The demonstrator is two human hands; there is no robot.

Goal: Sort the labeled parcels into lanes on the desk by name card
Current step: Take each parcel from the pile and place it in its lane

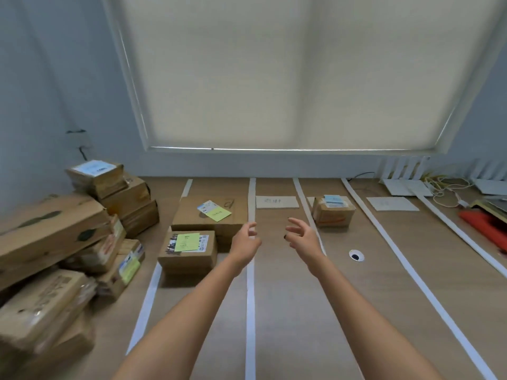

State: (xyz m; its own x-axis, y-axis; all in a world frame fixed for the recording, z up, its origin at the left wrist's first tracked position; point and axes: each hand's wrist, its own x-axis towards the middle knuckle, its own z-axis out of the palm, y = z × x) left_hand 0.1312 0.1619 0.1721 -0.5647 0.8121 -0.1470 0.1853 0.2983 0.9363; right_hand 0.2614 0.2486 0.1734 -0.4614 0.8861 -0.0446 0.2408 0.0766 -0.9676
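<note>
Both the left hand (246,238) and the right hand (301,237) hover loosely curled and empty over the desk (288,311), while sorted parcels (189,249) sit in taped lanes and the unsorted pile (60,248) waits at left.
</note>
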